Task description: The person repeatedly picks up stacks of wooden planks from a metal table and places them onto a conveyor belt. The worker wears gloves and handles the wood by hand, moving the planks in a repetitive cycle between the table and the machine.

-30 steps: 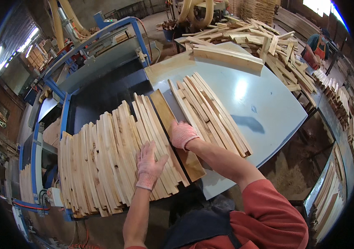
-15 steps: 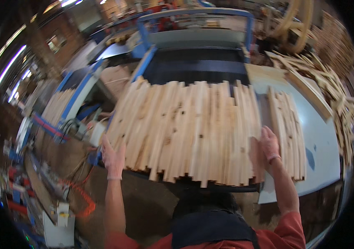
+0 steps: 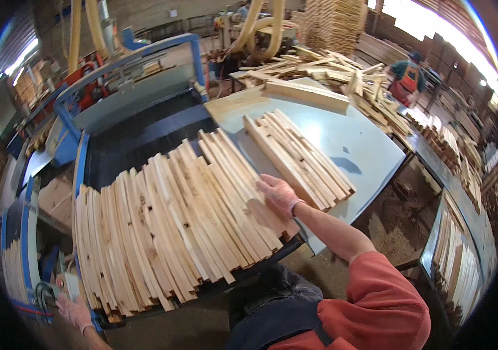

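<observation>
A broad row of pale wooden strips [image 3: 161, 227] lies side by side on a machine's dark belt [image 3: 126, 146], their near ends uneven. My right hand [image 3: 278, 194], in a pinkish-white glove, rests against the right edge of the row, its fingers stretched out rather than wrapped round a strip. At the row's lower left corner is my left hand [image 3: 75, 312], gloved alike, with fingers extended and nothing seen in them. Whether it touches the outermost strip I cannot tell. A smaller bundle of strips [image 3: 298, 157] lies on the grey metal table [image 3: 371, 151] just right of my right hand.
Blue frame bars [image 3: 132, 61] rise behind the belt. A thick beam [image 3: 307, 95] lies at the table's far edge, before a heap of scrap sticks [image 3: 331, 67]. Far right, a person [image 3: 408, 81] stands near more stacked wood. More strips [image 3: 456, 256] lie on a lower-right table.
My view has swung to the right, bringing the right-hand table, the person and more stacks into sight. Both hands stay at the two sides of the row of strips.
</observation>
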The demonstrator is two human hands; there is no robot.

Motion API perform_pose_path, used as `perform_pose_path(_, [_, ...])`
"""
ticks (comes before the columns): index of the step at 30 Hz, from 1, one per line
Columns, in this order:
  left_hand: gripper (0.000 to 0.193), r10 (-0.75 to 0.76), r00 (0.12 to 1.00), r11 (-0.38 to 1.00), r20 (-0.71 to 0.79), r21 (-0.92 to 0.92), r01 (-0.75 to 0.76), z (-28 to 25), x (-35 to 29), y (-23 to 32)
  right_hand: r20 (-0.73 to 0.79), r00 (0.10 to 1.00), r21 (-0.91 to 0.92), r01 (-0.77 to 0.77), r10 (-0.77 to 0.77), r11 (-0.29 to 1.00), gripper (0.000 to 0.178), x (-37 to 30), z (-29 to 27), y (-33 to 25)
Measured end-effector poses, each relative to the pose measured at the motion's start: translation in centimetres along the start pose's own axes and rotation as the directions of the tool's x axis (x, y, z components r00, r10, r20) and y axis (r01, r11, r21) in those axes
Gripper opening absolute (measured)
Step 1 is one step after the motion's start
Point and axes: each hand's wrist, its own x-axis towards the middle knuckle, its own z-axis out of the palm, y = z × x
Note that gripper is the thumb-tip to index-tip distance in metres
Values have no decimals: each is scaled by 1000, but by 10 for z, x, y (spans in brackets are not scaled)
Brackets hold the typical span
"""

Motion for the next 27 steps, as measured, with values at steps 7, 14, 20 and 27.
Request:
perform_pose_path(7, [80, -21, 996, 983, -81, -183, 6, -2, 16, 25, 32, 999, 51, 42, -44, 998, 77, 39, 7, 19])
perform_pose_path(14, [56, 698, 649, 12, -302, -902, -432, -51, -163, 206, 37, 998, -15, 58, -58, 998, 80, -13, -19, -14])
perform_pose_path(20, [50, 874, 439, -150, -209, -975, -167, -78, -319, 381, -173, 889, -455, 309, -424, 835, 73, -52, -115, -22])
perform_pose_path(27, [95, 913, 357, -75, -199, -940, -333, -43, -434, 576, -203, 973, -442, -193, 112, 876, 85, -5, -256, 38])
